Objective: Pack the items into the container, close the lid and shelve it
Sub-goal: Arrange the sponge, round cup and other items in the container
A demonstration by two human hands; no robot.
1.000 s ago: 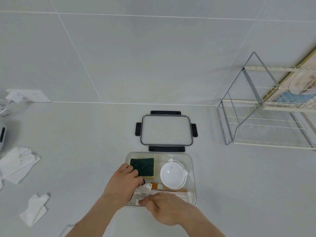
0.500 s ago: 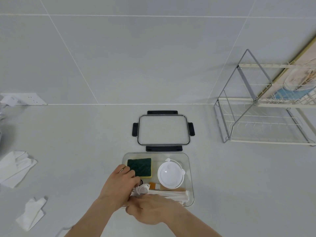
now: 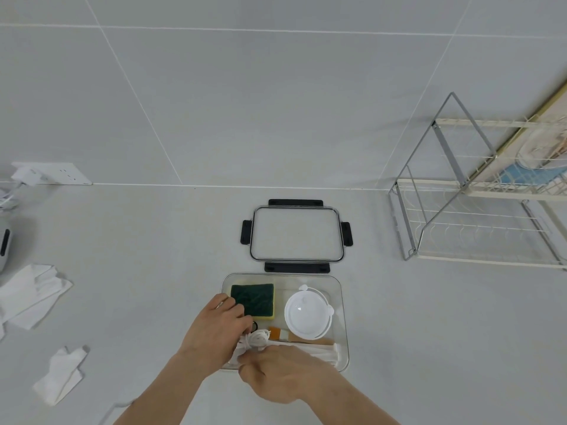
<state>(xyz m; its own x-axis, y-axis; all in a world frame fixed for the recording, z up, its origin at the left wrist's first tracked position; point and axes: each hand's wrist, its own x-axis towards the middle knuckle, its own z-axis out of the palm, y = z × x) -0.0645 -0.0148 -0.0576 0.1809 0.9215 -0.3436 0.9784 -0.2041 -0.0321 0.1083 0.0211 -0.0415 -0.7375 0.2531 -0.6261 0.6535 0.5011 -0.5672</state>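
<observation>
- Head view: clear container (image 3: 343,305) sits on the grey counter (image 3: 153,271) right in front of us, lid off.
- Inside: green-yellow sponge (image 3: 253,300) rear left, round white lid-like piece (image 3: 307,314) rear right, orange-tipped brush (image 3: 283,334) under it, white folded cloth (image 3: 322,353) along the near wall.
- Left hand (image 3: 216,331) reaches into the near-left corner, fingers curled over the white cord coil (image 3: 257,338); we can't tell how tight the grip is.
- Right hand (image 3: 283,374) has its fingertips pinched on the cloth's left end, beside the coil.
- Versus 0.5 s ago: both hands in much the same spot, contents unmoved.
- Black-clipped lid (image 3: 296,234) lies flat just behind the container.
- Wire rack (image 3: 460,216) stands far right; white crumpled tissues (image 3: 30,289) lie far left.
</observation>
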